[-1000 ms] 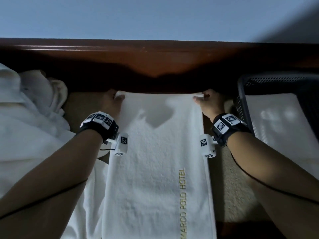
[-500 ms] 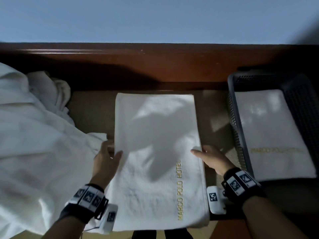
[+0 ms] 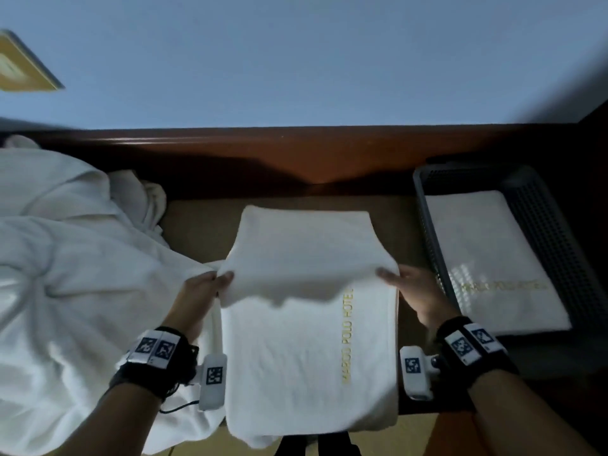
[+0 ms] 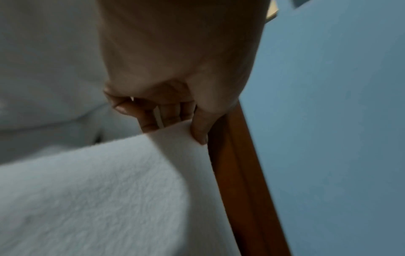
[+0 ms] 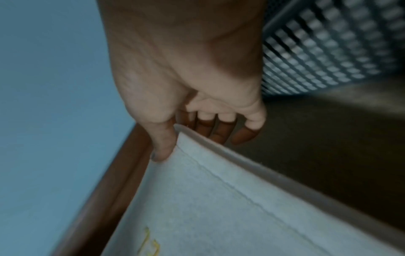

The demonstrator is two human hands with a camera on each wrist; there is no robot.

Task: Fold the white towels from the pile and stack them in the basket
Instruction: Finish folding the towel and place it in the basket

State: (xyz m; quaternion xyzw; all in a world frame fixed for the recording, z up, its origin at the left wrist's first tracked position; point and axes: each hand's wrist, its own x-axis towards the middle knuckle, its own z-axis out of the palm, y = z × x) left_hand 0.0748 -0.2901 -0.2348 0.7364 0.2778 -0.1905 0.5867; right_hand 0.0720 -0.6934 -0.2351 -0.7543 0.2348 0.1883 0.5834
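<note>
Left hand (image 3: 200, 291), right hand (image 3: 416, 292) pinch towel (image 3: 306, 350) edges (far half lifted).

The towel (image 3: 309, 350) hides its own far half under the lifted fold, and the fold's edge is blurred. The pile (image 3: 65, 291) runs off the left edge. Fingers (image 4: 151, 119) vanish behind cloth; the gold lettering (image 5: 149, 246) is cropped.

Both hands (image 3: 204, 291) (image 3: 414, 291) pinch the towel's (image 3: 306, 350) raised fold.
</note>
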